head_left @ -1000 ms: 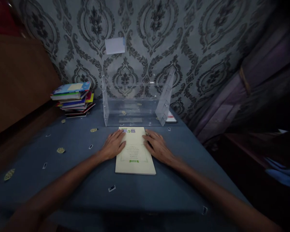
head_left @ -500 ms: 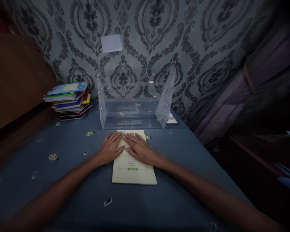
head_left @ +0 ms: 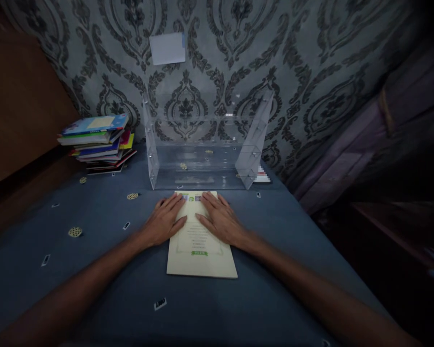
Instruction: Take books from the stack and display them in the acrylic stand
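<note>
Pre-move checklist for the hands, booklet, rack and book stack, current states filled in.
1. Left hand on booklet: ok, open over its left edge.
2. Right hand on booklet: ok, open over its upper right part.
3. Booklet flat on the tablecloth: ok, it looks level.
4. Transparent rack upright: ok, standing beyond the booklet's far edge.
5. Gap between booklet and rack: cannot tell, they lie too close in this view.
6. Book stack squared up: not ok, its edges are uneven.
</note>
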A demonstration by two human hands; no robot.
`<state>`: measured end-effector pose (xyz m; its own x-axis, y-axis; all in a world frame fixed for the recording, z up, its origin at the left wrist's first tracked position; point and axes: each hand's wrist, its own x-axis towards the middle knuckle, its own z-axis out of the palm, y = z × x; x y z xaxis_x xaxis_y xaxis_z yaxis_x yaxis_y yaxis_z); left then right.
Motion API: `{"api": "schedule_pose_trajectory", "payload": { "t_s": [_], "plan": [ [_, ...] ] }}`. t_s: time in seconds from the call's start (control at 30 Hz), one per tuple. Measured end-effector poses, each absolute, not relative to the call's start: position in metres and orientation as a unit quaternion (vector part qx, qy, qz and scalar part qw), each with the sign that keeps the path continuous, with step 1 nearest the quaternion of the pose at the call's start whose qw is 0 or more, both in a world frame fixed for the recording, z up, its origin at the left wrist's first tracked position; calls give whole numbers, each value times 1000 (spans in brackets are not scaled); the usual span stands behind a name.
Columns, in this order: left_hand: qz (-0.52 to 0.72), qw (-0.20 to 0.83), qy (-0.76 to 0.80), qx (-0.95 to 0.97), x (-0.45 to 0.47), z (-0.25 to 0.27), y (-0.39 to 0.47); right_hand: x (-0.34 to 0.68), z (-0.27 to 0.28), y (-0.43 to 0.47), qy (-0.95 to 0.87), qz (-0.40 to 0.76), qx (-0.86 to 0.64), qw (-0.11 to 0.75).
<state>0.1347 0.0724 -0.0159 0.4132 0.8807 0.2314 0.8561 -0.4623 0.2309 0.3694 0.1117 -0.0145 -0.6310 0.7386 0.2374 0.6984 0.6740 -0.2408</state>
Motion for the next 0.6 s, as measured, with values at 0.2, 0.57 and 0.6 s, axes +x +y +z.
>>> {"api": "schedule_pose_trajectory", "payload": {
  "t_s": [0.2, 0.57, 0.6],
  "plan": [
    [155, 48, 520, 839, 134, -15, 72, 383, -23, 114, -878, 44, -437, 189],
    [128, 68, 512, 847, 132, -12, 76, 394, -24, 124, -864, 106, -435, 231],
    [122, 70, 510, 849, 131, -11, 77, 395, -25, 124, -862, 109, -435, 236]
  ]
}}
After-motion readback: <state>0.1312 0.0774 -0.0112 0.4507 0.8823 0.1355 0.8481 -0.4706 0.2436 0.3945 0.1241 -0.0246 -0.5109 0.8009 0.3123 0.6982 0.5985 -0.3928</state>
